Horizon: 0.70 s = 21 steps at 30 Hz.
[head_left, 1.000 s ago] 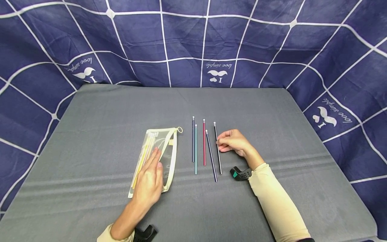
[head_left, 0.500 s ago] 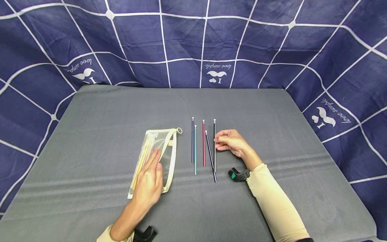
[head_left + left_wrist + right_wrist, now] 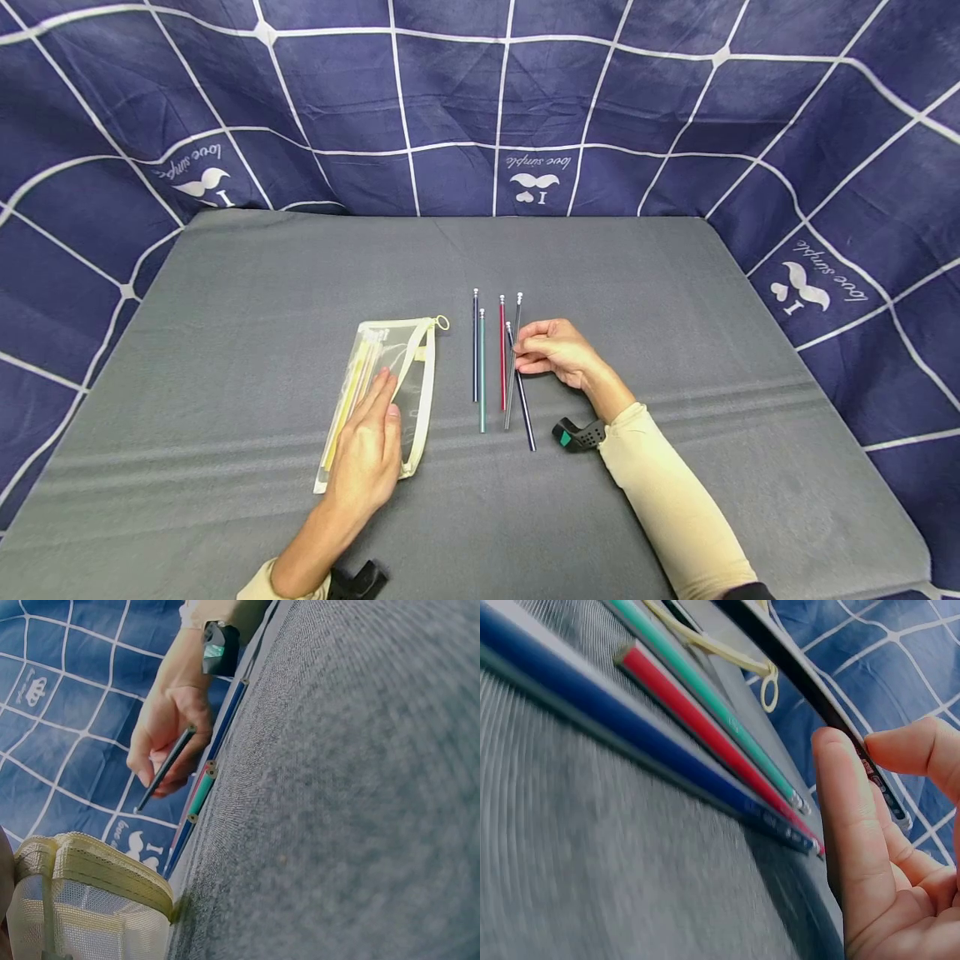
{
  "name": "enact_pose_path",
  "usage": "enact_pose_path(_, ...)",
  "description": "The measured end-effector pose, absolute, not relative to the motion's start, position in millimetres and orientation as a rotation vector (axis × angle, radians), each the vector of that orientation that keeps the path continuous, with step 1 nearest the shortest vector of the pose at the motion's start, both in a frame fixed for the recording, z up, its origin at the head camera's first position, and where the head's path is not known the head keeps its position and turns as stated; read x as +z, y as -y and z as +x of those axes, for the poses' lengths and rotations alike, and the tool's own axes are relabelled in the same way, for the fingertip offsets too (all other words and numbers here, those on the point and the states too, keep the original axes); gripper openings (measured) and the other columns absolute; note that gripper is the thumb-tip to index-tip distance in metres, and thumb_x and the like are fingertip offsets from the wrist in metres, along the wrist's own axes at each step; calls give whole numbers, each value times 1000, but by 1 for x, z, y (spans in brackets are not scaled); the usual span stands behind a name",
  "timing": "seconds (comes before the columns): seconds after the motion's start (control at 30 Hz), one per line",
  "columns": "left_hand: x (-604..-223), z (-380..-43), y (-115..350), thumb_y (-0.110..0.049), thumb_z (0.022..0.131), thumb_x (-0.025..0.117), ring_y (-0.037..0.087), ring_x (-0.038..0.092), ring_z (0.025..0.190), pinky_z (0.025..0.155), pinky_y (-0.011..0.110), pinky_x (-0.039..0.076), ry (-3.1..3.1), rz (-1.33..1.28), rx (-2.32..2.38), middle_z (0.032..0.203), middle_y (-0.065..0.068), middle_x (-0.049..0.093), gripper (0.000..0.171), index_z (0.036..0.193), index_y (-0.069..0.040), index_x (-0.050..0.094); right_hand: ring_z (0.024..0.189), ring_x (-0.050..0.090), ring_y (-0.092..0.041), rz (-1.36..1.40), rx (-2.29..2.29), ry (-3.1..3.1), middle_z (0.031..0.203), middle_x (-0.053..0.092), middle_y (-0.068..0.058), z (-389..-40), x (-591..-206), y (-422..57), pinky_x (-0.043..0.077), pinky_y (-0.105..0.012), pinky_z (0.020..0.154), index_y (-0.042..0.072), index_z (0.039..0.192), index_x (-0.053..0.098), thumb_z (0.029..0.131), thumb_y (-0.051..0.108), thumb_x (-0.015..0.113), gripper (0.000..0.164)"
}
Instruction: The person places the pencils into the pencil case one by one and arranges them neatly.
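My right hand [image 3: 558, 354] pinches a black pencil [image 3: 802, 675] between thumb and fingers. In the head view this pencil crosses above a dark blue pencil [image 3: 527, 417]; the wrist views show it raised off the table. To its left lie a red pencil [image 3: 502, 350], a green pencil [image 3: 482, 375] and another dark blue pencil [image 3: 476, 350], roughly parallel. My left hand [image 3: 367, 454], fingers extended, rests on a clear zip pouch [image 3: 427, 392] with cream edging. Slim yellow pencils [image 3: 351, 396] show inside it, partly covered by that hand.
The grey table [image 3: 637, 275] is bounded at the back and sides by a navy curtain [image 3: 450, 92] with white grid lines. A pull ring [image 3: 442, 322] sticks out from the pouch's far right corner. Its mesh side [image 3: 97, 922] faces the left wrist camera.
The right hand has carried the black pencil leftward, from beside the right dark blue pencil to above it. My left hand stays on the pouch.
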<state>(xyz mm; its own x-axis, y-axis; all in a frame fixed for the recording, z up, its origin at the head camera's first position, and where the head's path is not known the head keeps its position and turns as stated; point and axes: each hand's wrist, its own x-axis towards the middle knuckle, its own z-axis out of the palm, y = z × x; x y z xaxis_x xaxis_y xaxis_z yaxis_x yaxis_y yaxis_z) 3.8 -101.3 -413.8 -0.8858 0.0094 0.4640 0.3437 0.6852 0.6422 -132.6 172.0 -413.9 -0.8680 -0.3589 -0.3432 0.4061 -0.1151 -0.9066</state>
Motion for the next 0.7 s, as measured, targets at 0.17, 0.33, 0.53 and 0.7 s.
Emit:
enact_pose_path(0.17, -413, 4, 101, 4, 96, 49, 41, 51, 127, 105, 56, 39, 2470, -273, -1065, 136, 28, 54, 36, 130, 13, 56, 61, 69, -15, 48, -2018, -1655, 74, 69, -8, -132, -414, -160, 60, -26, 60, 1, 88, 57, 85, -14, 51, 16)
enact_pose_path(0.33, -413, 4, 101, 4, 96, 49, 41, 51, 127, 106, 54, 38, 2471, -272, -1065, 137, 27, 54, 36, 130, 13, 56, 63, 70, -16, 29, -2018, -1651, 75, 69, -8, -129, -414, -147, 60, -26, 60, 2, 86, 59, 86, -14, 52, 18)
enact_pose_path(0.53, -414, 4, 101, 4, 96, 49, 41, 51, 127, 106, 53, 38, 2469, -269, -1062, 137, 27, 54, 36, 130, 13, 56, 63, 70, -16, -3, -2038, -1648, 74, 70, -8, -127, -413, -131, 60, -26, 60, 3, 85, 61, 86, -14, 56, 17)
enact_pose_path(0.7, -413, 4, 101, 3, 97, 48, 41, 51, 128, 107, 53, 38, 2472, -262, -1056, 136, 27, 54, 36, 130, 13, 56, 63, 71, -17, 2, -2063, -1631, 74, 70, -8, -127, -414, -117, 61, -27, 61, 2, 86, 61, 86, -15, 57, 17)
